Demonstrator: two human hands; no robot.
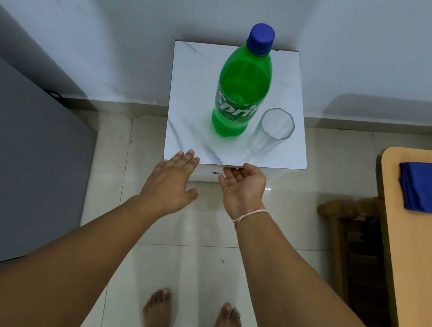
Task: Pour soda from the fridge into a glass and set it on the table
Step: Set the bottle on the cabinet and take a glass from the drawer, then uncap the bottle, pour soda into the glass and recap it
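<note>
A green soda bottle (242, 88) with a blue cap stands upright on a small white marble-patterned stand (191, 97) against the wall. An empty clear glass (270, 132) stands just right of the bottle. My left hand (172, 182) hovers palm down at the stand's near left corner, fingers spread, holding nothing. Palm turned up, my right hand (243, 187) is at the stand's near edge, fingers apart and empty. Neither hand touches the bottle or the glass.
A grey fridge (11, 159) fills the left side, its door closed. A wooden table (427, 253) at the right edge carries a folded blue cloth (424, 186). A wooden chair (351, 230) stands beside it. My bare feet are on pale floor tiles.
</note>
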